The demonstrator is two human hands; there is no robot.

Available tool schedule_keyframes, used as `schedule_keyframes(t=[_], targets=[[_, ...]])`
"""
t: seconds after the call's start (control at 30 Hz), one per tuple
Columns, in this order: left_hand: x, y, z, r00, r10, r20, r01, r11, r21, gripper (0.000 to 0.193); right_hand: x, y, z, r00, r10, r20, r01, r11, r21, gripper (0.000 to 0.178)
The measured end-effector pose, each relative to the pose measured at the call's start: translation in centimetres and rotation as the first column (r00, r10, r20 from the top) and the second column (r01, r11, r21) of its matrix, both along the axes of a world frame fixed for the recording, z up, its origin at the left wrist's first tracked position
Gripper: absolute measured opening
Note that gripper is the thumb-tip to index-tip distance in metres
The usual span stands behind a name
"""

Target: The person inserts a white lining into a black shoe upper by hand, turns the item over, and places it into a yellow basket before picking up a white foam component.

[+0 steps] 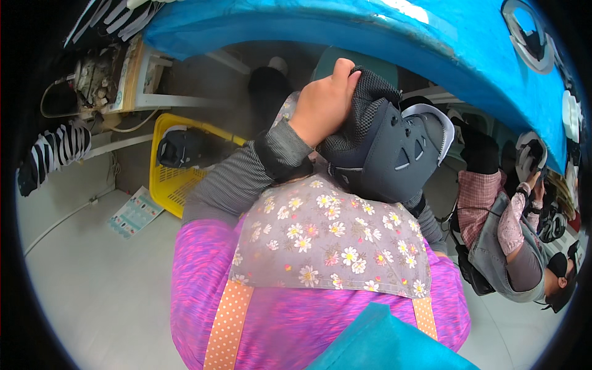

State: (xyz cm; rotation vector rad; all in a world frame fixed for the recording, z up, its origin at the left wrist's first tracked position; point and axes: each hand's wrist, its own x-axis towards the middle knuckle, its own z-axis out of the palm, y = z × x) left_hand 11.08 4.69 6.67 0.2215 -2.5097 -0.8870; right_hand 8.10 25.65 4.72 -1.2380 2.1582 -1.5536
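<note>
Above my lap is a dark grey shoe upper (394, 145) with black mesh lining, eyelet holes and a pale-edged part at its right. My left hand (327, 102) is closed on the mesh at its upper left, thumb and fingers pinching the fabric. My right sleeve (428, 219) runs up behind the upper from the lower right. The upper covers my right hand, so its fingers do not show. Under the upper lies my grey flowered apron (333, 234).
A blue-covered table (296, 24) curves across the front. On the left, a yellow basket (169, 191) holds dark pieces (179, 148), near a rack of striped pieces (58, 148). A printed sheet (135, 213) lies on the floor. A co-worker (512, 246) sits at the right, handling a shoe piece.
</note>
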Motion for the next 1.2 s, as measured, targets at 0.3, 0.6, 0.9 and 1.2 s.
schedule_keyframes(t=[0.3, 0.6, 0.9, 1.2], targets=[[0.6, 0.2, -0.3, 0.999, 0.018, 0.028, -0.016, 0.997, -0.07, 0.017, 0.4, 0.2, -0.3, 1.0, 0.007, 0.008, -0.007, 1.0, -0.001, 0.055], [0.4, -0.2, -1.2, 0.971, 0.029, 0.239, -0.004, 0.994, -0.105, 0.017, 0.4, 0.8, -0.4, 1.0, 0.017, 0.014, -0.017, 1.0, -0.001, 0.055], [0.0, -0.5, -1.3, 0.993, 0.04, 0.108, -0.029, 0.994, -0.103, 0.018, 0.0, 0.0, -1.0, 1.0, 0.024, 0.01, -0.024, 1.0, -0.001, 0.054], [-1.9, -1.6, 0.8, 0.99, -0.063, -0.126, 0.051, 0.994, -0.093, 0.016, 0.2, 0.0, -0.7, 1.0, 0.014, 0.011, -0.014, 1.0, 0.001, 0.053]])
